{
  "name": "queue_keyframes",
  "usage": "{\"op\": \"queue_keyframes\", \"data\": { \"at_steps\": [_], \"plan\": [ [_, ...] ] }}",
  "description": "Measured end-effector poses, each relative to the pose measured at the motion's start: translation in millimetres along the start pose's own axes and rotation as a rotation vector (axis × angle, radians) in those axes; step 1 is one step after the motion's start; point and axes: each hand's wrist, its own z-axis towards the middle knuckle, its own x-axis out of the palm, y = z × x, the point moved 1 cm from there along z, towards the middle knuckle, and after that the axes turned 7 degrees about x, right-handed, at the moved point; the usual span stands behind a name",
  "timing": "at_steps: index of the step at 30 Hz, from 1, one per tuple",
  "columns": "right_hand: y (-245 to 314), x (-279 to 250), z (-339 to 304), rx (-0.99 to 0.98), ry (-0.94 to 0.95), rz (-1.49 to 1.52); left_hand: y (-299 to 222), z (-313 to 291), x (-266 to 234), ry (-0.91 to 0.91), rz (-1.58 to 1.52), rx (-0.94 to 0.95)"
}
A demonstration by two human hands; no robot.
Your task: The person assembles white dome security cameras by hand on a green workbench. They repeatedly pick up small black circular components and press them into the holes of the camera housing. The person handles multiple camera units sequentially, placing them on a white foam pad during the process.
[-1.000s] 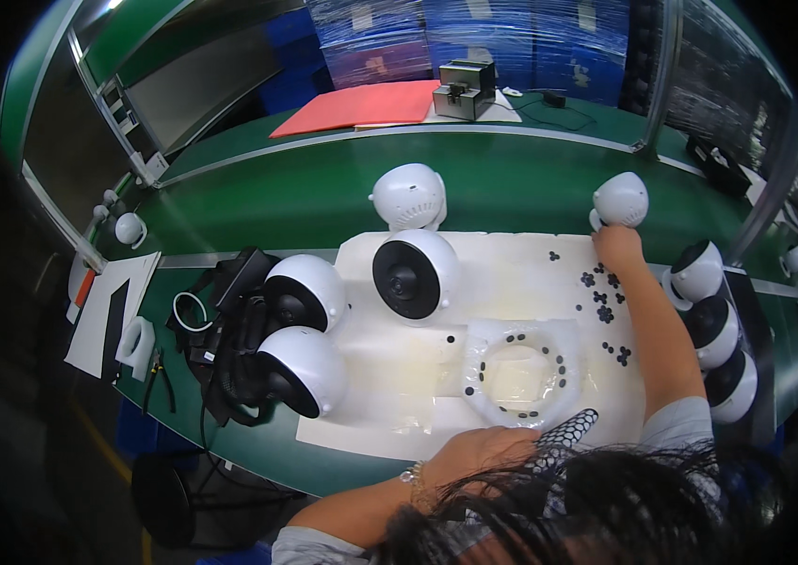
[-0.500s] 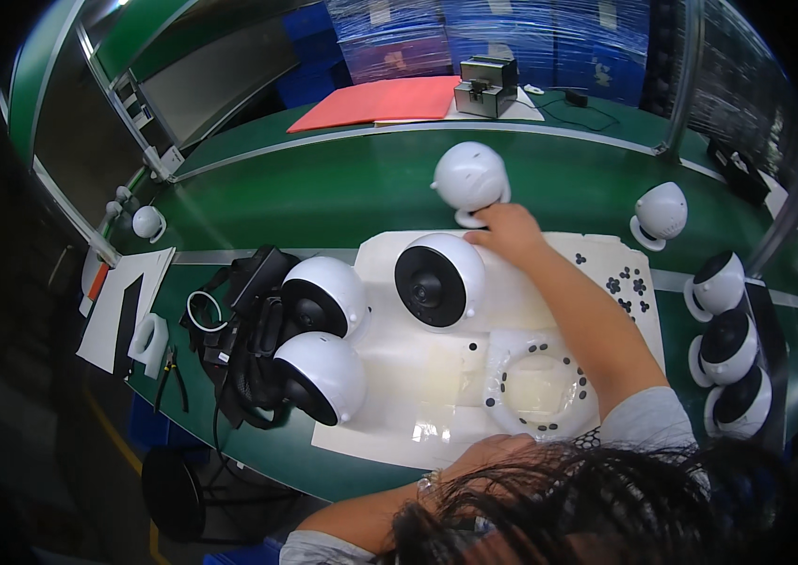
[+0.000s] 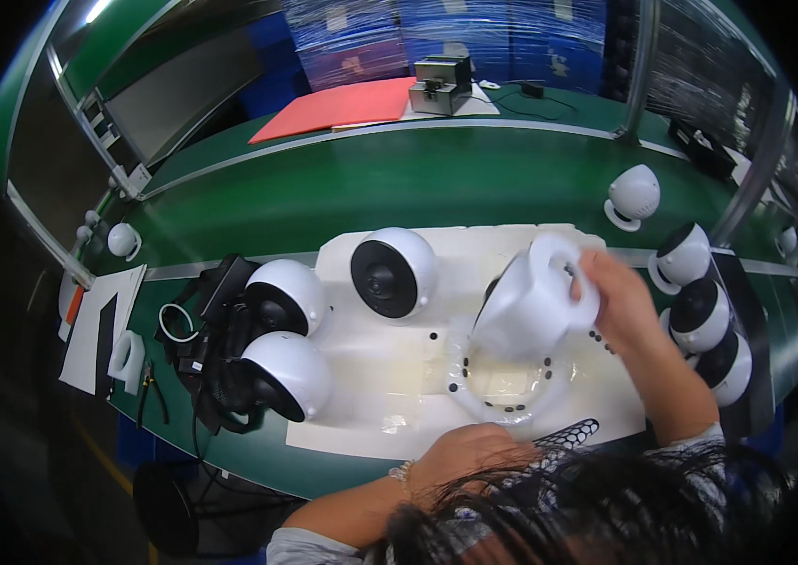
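Note:
My right hand grips a white round security camera by its ring-shaped base. The camera is tilted and smeared by motion above a white padded ring with small black dots. At the near edge of the white sheet lies my left hand, its fingers hidden behind hair. Close to it is a strip with a black-and-white honeycomb pattern. Other camera heads with black fronts rest on the sheet: one at its far side, and two toward the left.
Black straps and a pouch lie left of the sheet, beside pliers and a white bracket. Several finished-looking cameras line the right side. A metal box and a red sheet sit behind the green belt.
My right hand has brought the white camera from the green belt toward me, over the padded ring. The whole view has shifted a little, and the honeycomb strip shows more.

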Motion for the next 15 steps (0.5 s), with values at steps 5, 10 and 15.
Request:
{"op": "queue_keyframes", "data": {
  "at_steps": [5, 10, 15],
  "plan": [
    [-30, 25, -58, 0.231, -0.067, 0.151, -4, 0, -8, -0.133, -0.064, -0.281],
    [-30, -15, -73, -0.449, 0.006, -0.603, -5, 4, -10, -0.468, -0.112, -0.41],
    [-21, 8, -85, -0.827, 0.274, -0.88, -3, 2, -7, -0.502, -0.177, -0.418]
  ]
}}
